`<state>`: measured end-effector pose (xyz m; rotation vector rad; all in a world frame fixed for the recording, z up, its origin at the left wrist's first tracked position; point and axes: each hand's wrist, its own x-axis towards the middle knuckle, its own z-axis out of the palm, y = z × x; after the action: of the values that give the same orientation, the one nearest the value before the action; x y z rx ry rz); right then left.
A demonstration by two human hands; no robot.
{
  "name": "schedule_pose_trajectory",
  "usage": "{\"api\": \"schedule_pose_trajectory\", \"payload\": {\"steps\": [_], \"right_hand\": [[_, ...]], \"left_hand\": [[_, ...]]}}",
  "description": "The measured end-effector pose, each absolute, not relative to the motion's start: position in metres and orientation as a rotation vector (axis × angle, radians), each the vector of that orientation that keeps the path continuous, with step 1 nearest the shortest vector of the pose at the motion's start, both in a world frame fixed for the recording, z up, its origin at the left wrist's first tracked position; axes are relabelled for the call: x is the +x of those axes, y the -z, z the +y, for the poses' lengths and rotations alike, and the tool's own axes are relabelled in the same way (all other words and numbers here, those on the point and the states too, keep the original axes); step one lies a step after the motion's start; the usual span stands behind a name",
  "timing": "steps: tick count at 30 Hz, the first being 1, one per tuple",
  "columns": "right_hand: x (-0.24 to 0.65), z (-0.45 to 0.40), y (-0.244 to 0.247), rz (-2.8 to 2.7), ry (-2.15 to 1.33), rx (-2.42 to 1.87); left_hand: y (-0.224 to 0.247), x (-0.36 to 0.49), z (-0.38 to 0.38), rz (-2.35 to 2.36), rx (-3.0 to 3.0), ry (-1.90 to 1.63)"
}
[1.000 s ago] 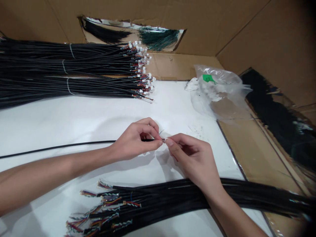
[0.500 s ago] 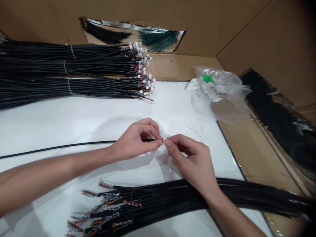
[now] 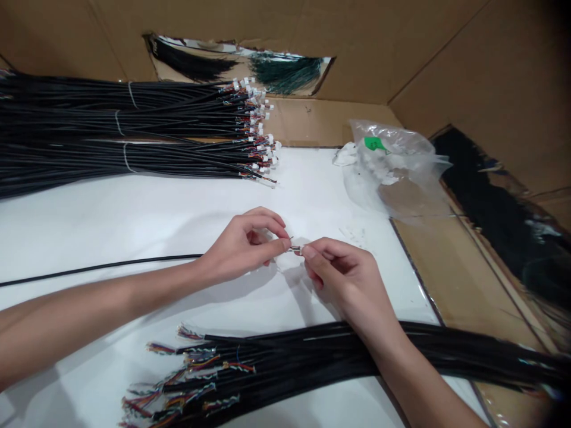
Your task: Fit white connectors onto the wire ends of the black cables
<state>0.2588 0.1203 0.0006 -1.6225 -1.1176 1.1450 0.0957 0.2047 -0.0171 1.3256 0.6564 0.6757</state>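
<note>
Black multi-core cables with stripped ends lie near. Beyond, a person's right hand narrowly pinches what appears to be a small white connector, its fine wires exposed between the hands; the left hand pinches their left end, a black cable trailing left. Tied cable bundles lie far left, a clear plastic bag far right.

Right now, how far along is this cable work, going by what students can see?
Apparently done: the banded bundles at far left, with white connectors on most visible ends. In hand: one black cable, fine wires showing between the left hand and right hand. Probably left: the near pile, whose coloured wire ends show no white connectors.
</note>
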Motion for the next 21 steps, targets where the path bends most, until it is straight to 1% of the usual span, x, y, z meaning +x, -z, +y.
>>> {"api": "schedule_pose_trajectory", "payload": {"steps": [5,9,15,21], "right_hand": [[0.2596,0.1238,0.0009,-0.849,-1.394,-1.477],[0.2583,0.1259,0.0000,-0.721,-1.520,-1.386],[0.2577,0.1245,0.0000,-0.742,-1.538,-1.360],[0.2574,0.1212,-0.0011,-0.850,-1.440,-1.440]], "left_hand": [[0.0162,0.0916,0.2041,0.625,1.402,-0.631],[0.0160,0.0919,0.2019,0.611,1.435,-0.610],[0.0161,0.0937,0.1997,0.625,1.449,-0.591],[0.0173,0.0943,0.1994,0.628,1.461,-0.592]]}}
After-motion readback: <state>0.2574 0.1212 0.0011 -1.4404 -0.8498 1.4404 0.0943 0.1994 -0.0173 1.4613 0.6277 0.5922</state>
